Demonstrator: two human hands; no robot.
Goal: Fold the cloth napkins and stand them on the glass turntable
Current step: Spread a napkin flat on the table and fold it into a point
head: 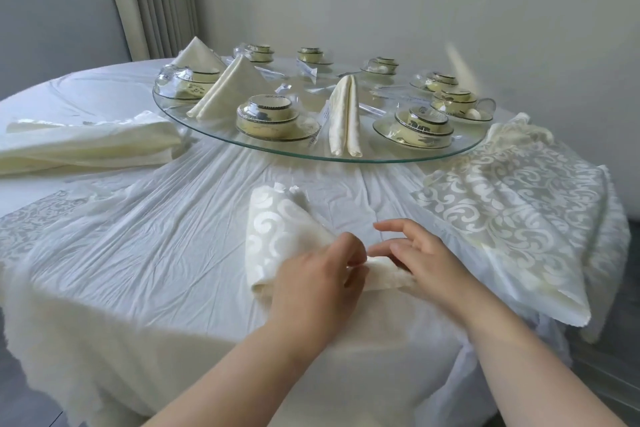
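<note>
The napkin (pixel 277 236) in front of the glass turntable (pixel 242 146) is cream with a pale scroll pattern, as is the cloth (pixel 512 211) to the turntable's right. On the turntable, the standing napkins (pixel 344 114) are plain cream and the dishes (pixel 273 118) pale yellow with dark rims. The tablecloth (pixel 156 253) is white.

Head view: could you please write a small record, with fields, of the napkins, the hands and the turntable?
patterned napkin: partly folded, lying on the tablecloth
left hand: pinches the napkin's fold
right hand: fingers fairly straight, rests on the napkin
glass turntable: carries wrapped dish sets
standing napkins: three, plain, folded
spare cloths: patterned, lying at the right
</note>
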